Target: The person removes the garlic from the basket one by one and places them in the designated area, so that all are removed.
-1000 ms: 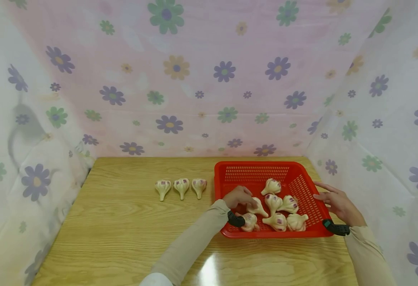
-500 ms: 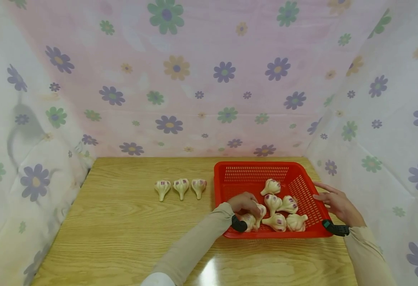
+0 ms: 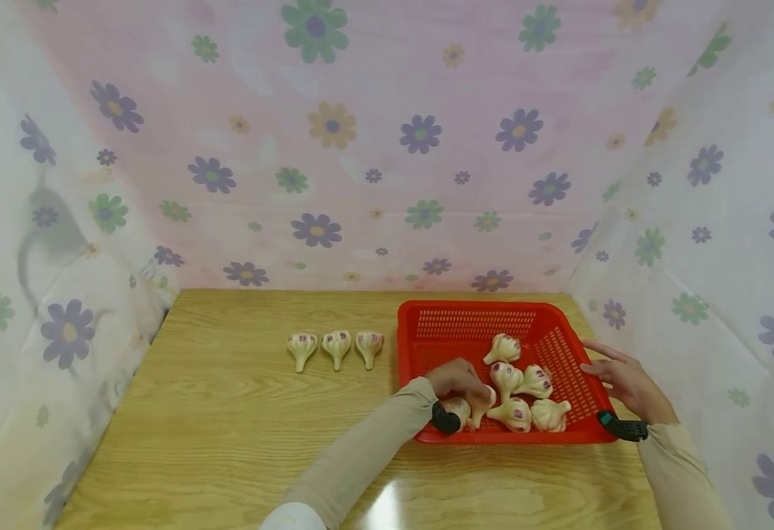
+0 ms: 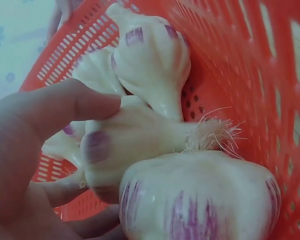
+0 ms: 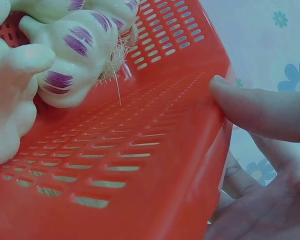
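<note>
Left wrist view: garlic [image 4: 135,135] sits inside left hand [image 4: 15,144]'s pinch; right hand [image 3: 633,384] grips basket [image 3: 420,434].

Left grip [image 3: 458,379]: I am finding room behind it, toward the back-left corner of the red basket [image 3: 526,438]; garlic bulbs [image 3: 514,414] are crowding its right. My right grip [image 3: 633,383] is obstructing the right rim.

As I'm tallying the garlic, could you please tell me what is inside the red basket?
Seven garlic bulbs show, at least partly, inside the red basket, one of them held by the left hand. Whatever lies directly beneath that hand or the bulbs is covered.
</note>
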Motion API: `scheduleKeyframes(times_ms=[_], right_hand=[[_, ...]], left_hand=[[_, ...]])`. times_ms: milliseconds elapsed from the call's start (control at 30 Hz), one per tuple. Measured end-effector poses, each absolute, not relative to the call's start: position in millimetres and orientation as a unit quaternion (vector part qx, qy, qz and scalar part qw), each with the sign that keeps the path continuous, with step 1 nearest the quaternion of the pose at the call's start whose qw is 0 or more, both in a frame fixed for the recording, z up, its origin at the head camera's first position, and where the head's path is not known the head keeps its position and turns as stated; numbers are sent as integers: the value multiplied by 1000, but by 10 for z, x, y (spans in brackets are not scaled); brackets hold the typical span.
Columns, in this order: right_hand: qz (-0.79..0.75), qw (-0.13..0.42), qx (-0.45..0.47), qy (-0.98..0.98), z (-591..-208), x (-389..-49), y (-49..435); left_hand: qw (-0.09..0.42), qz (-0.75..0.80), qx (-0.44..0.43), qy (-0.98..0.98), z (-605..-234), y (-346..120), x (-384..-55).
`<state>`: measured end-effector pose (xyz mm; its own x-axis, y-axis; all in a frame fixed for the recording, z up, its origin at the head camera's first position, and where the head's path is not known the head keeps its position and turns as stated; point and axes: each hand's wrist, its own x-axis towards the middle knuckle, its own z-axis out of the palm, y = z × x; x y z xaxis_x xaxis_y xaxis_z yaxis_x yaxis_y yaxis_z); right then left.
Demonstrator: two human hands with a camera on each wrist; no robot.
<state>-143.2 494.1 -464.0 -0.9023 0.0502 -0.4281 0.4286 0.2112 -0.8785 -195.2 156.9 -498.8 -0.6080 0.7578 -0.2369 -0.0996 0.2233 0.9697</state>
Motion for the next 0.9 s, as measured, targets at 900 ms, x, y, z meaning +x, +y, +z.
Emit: scheduleKeyframes(times_ms=[900], right_hand=[[-598,151,142,775,-4645,-1395,4940]], left_hand=[[314,672,175,648,-4626,1294,-2193]])
